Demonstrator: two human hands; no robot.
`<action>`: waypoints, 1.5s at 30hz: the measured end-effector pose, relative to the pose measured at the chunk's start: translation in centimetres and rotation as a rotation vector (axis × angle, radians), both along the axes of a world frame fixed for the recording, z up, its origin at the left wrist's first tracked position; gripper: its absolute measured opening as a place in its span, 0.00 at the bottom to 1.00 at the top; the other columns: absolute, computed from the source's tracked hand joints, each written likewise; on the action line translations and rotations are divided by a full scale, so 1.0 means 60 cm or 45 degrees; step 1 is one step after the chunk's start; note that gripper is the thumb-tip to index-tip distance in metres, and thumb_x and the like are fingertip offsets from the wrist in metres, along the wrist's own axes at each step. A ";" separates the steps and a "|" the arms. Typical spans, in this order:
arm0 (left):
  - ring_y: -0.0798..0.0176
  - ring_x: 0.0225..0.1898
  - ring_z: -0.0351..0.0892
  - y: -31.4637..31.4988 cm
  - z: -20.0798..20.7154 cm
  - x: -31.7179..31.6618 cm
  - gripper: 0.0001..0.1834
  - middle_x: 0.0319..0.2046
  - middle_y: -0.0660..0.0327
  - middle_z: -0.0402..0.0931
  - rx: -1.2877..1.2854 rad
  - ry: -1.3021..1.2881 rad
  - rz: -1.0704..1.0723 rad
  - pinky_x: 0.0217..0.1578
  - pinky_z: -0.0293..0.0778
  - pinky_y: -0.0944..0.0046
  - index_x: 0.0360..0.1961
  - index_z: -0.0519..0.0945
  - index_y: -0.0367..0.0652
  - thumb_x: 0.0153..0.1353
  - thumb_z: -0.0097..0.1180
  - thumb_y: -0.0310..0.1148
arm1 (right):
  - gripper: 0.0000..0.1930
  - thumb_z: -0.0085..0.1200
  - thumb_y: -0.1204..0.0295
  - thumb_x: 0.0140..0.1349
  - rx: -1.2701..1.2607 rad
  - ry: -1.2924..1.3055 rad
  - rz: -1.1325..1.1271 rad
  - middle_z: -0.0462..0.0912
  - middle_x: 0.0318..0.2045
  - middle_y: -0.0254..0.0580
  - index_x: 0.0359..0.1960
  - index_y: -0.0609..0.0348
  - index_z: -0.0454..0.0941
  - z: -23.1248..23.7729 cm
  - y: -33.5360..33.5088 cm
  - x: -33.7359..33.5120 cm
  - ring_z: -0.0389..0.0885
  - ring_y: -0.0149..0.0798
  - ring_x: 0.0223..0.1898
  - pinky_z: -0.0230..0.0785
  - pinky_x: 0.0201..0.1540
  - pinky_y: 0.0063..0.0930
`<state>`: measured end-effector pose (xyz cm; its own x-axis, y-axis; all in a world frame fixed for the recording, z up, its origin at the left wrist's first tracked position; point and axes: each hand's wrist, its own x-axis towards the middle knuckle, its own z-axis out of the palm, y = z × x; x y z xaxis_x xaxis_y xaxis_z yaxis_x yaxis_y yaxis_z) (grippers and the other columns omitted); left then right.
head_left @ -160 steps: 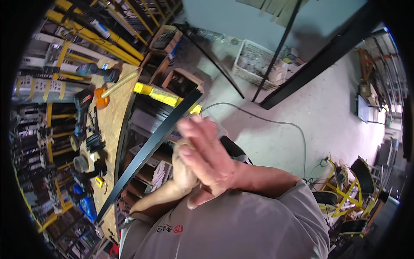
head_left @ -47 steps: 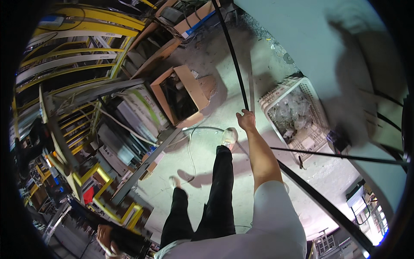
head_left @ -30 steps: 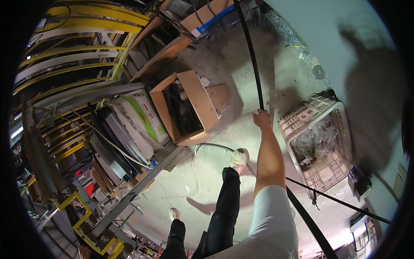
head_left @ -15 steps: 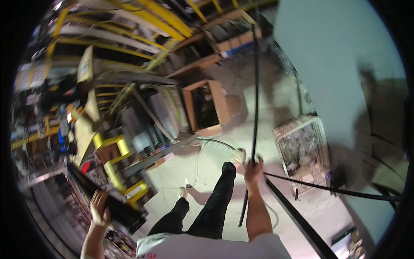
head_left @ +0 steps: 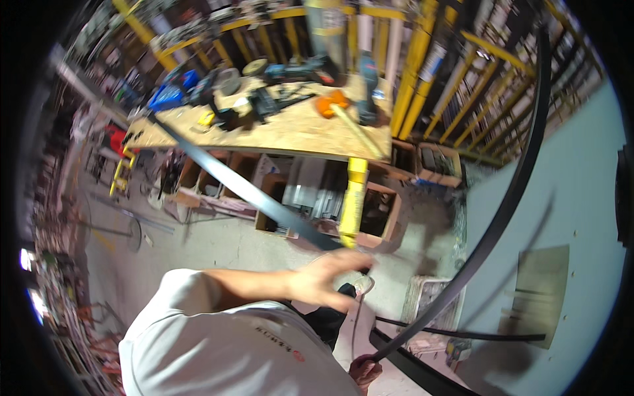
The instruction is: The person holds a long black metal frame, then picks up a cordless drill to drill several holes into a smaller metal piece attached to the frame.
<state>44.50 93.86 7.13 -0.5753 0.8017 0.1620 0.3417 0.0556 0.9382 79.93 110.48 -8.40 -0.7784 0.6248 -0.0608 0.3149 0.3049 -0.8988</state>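
Observation:
My left hand (head_left: 327, 280) reaches across in front of my body, blurred, with thumb and fingers spread apart. Just beyond its fingertips is the near end of a long dark flat bar (head_left: 244, 188), which slants away to the left over the workbench; contact with the fingers cannot be made out. Low in the view, my right hand (head_left: 364, 373) is closed around the lower part of a long black strip (head_left: 492, 231) that rises to the far right and looks bowed. Beside that hand lie a thick black profile (head_left: 419, 369) and a thinner black strip (head_left: 475, 335).
A wooden workbench (head_left: 277, 135) carries cordless tools, an orange mallet (head_left: 333, 103) and a blue bin (head_left: 173, 92). Under it stand cardboard boxes (head_left: 380, 214) and a yellow leg (head_left: 353, 204). A pale panel (head_left: 555, 198) borders the right; a dirty white crate (head_left: 429, 300) sits beside it.
The view has swung left, bringing the workbench ahead. My left hand has come from the far left, where it gripped a black profile, to the middle, fingers spread. My right hand still grips the strip.

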 end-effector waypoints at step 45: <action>0.66 0.19 0.76 -0.568 0.208 -0.206 0.09 0.17 0.69 0.69 -0.599 1.934 0.420 0.19 0.72 0.64 0.24 0.72 0.47 0.52 0.57 0.39 | 0.17 0.63 0.61 0.67 1.064 -0.494 1.401 0.84 0.31 0.58 0.43 0.65 0.75 0.426 -0.193 -0.456 0.85 0.60 0.32 0.76 0.40 0.53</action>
<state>32.14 59.81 19.63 -0.2703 0.8227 0.5000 0.8028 0.4793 -0.3546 52.59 98.92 17.13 -0.9004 -0.3151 -0.2998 -0.2442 0.9366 -0.2512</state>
